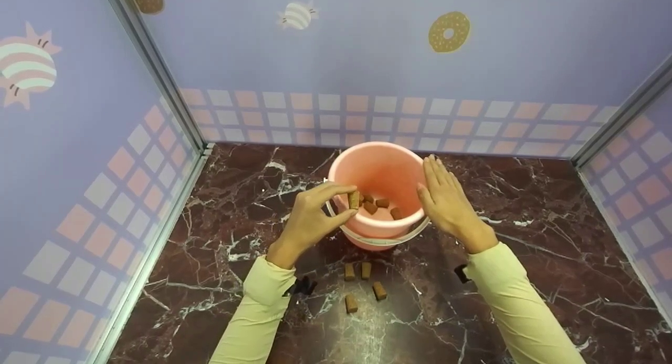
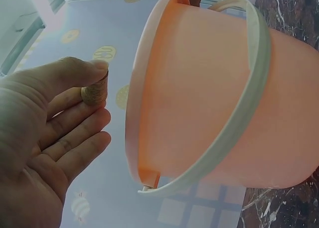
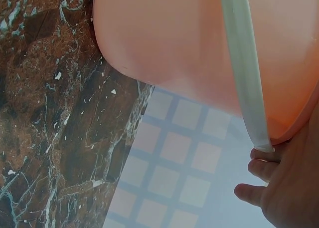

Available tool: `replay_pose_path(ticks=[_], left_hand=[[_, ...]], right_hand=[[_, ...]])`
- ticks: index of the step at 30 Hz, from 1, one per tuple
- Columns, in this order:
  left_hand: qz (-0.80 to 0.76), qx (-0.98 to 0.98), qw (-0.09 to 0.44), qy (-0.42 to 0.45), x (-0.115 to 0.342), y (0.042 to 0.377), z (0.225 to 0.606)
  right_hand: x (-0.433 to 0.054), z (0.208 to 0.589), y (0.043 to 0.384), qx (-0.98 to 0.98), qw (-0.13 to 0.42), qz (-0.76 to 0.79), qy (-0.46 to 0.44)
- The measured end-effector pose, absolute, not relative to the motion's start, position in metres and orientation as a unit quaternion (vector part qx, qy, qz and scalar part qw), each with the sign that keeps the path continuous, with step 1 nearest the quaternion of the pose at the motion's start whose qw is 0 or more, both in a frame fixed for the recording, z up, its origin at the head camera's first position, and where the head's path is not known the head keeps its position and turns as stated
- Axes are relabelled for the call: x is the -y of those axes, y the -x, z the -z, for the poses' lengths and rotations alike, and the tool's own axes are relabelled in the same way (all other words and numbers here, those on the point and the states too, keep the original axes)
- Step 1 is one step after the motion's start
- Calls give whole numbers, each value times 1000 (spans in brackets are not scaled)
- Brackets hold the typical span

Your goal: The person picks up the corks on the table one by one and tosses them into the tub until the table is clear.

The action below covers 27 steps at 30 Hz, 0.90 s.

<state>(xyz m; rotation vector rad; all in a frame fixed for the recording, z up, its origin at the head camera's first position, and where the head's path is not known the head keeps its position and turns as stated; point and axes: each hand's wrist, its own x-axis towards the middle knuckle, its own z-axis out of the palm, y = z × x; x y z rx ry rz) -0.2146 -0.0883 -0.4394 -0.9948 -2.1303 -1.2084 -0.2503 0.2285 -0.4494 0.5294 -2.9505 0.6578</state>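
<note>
A pink bucket (image 1: 401, 164) stands on the table with several brown corks (image 1: 370, 207) on its inside floor. My left hand (image 1: 310, 211) pinches one cork (image 1: 354, 199) between thumb and forefinger, above the near left part of the rim. In the left wrist view, this cork (image 2: 94, 93) is apart from the bucket's outer wall, and the other fingers are loosely bent. My right hand (image 1: 446, 201) rests against the right side of the rim, its fingers straight. Several more corks (image 1: 379, 290) lie on the table in front of the bucket.
A white handle (image 1: 386, 242) hangs down around the bucket's near side. Beneath everything is a dark red marbled tabletop (image 1: 226, 280). Patterned panels (image 1: 367, 64) enclose the left, back and right, with metal strips (image 1: 173, 96) at the corners.
</note>
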Motion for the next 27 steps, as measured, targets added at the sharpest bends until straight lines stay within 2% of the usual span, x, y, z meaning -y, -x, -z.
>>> replay_pose_path(ticks=[27], left_hand=[[457,787,228,345,81,231,443]], right_hand=[[-228,449,250,958,39,-225,-175]])
